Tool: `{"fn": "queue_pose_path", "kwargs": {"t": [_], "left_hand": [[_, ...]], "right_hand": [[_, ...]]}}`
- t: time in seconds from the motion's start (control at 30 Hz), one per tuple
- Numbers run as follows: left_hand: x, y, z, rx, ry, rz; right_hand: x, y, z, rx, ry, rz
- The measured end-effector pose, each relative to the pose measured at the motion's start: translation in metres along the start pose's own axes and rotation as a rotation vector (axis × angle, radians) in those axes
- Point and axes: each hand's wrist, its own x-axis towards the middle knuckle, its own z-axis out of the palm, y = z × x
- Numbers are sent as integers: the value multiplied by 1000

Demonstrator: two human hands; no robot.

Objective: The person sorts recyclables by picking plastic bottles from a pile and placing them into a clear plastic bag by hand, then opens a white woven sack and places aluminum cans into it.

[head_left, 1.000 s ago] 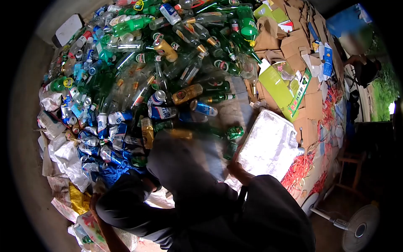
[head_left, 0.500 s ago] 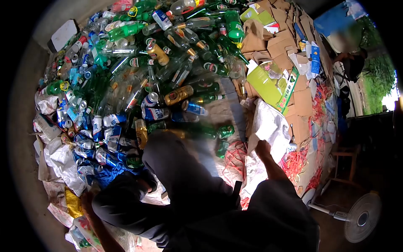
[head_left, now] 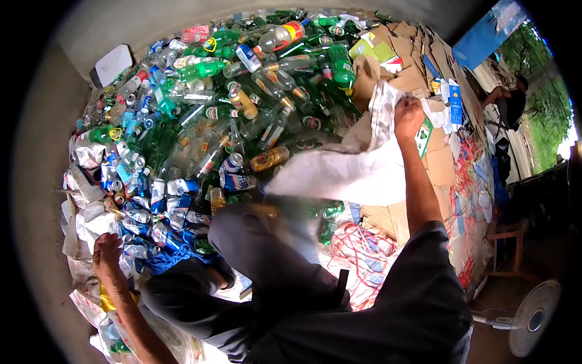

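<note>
Grasped a white sack (head_left: pixel 351 173) with the fingers (head_left: pixel 413 104) of the right hand (head_left: pixel 409 120); held the left hand (head_left: pixel 108 256), with fingers released, near cans (head_left: pixel 138 228) toward the left edge of the floor (head_left: pixel 494 344).

I could pass over the red straps (head_left: pixel 364 252) between knee (head_left: pixel 236 229) and right arm (head_left: pixel 422 191). A white sack (head_left: pixel 342 176) blocks beyond.

head cam: is riding on wearer's head, is facing forward and down | wide fisheye, black is rounding the corners | legs (head_left: pixel 257 246) are filling bottom centre, nearest | left hand (head_left: pixel 107 250) is showing lower left, right hand (head_left: pixel 410 116) right of centre | bottle heap (head_left: pixel 271 84) is lying beyond | wall (head_left: pixel 45 158) is bounding left, greenery (head_left: pixel 541 136) far right
</note>
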Motion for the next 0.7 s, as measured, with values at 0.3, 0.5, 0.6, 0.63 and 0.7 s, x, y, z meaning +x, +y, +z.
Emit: {"fn": "queue_pose_path", "kwargs": {"t": [0.3,0.5,0.6,0.63,0.7], "left_hand": [[-37,-4,89,-65,-268,-91],[-49,-9,124,-205,-363,-146],[-44,-14,130,-243,-298,-120],[-42,-16,130,-261,-262,-114],[-31,-38,125,-343,-224,-240]], "right_hand": [[37,-219,55,1036,213,344],[-83,-401,32,1370,-115,404],[-158,-449,10,1272,-298,298],[-186,-457,2,1266,-436,279],[-224,-463,-23,1205,-545,108]]}}
